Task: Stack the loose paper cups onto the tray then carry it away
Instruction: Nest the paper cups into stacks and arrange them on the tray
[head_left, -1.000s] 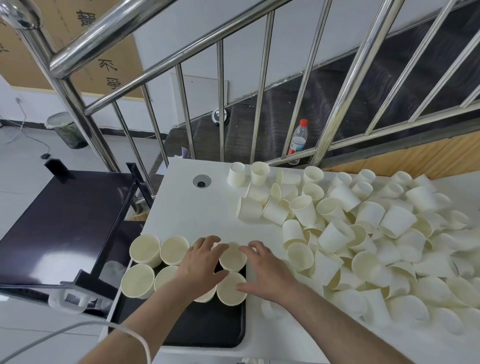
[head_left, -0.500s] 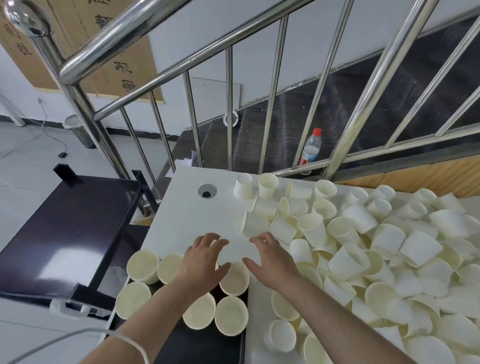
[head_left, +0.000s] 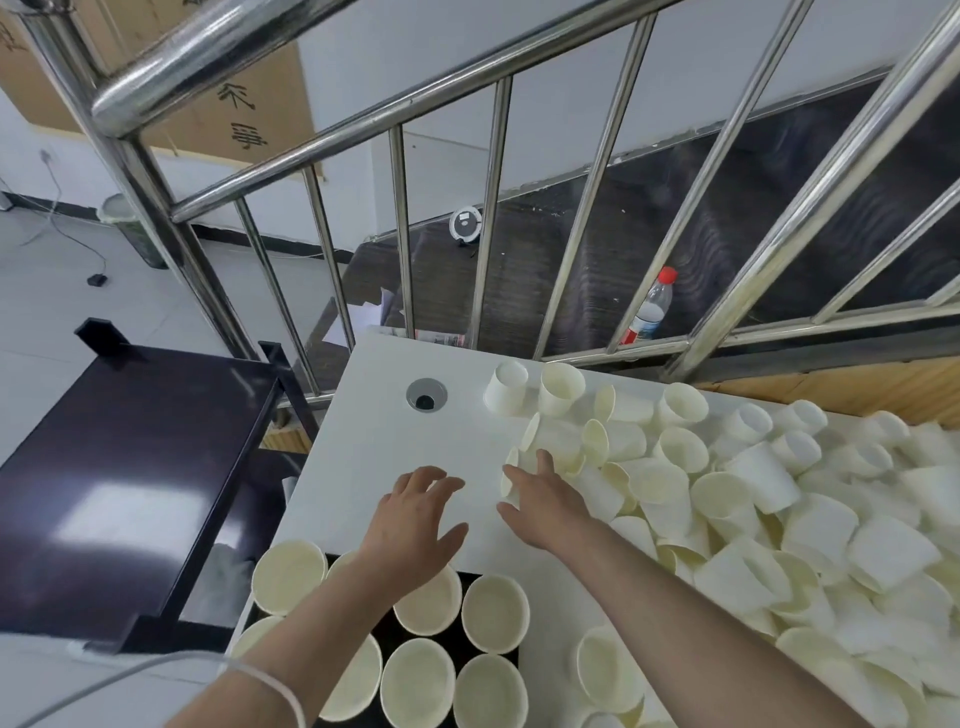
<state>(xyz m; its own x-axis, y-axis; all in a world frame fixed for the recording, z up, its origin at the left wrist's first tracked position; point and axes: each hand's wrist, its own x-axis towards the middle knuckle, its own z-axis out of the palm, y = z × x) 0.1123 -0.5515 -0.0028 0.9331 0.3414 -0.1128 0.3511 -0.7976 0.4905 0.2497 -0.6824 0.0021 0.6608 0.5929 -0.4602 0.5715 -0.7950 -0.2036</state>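
Currently both hands are hovering with fingers spread, holding nothing: left hand (head_left: 415, 525) over bare white table (head_left: 374, 467), right hand (head_left: 540, 506) reaching the loose cups (head_left: 727, 499). Upright cups (head_left: 493, 613) are filling the black tray (head_left: 384, 631); a steel railing (head_left: 493, 218) is bordering behind.

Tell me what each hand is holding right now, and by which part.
Nothing is held. The left hand hovers open over the white table; the right hand reaches open-fingered toward a tipped paper cup without gripping it.

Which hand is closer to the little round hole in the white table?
The left hand. Its fingertips reach over the bare tabletop straight toward the round hole, with open table between them. The right hand is off to the hole's right, at the edge of the loose cups.
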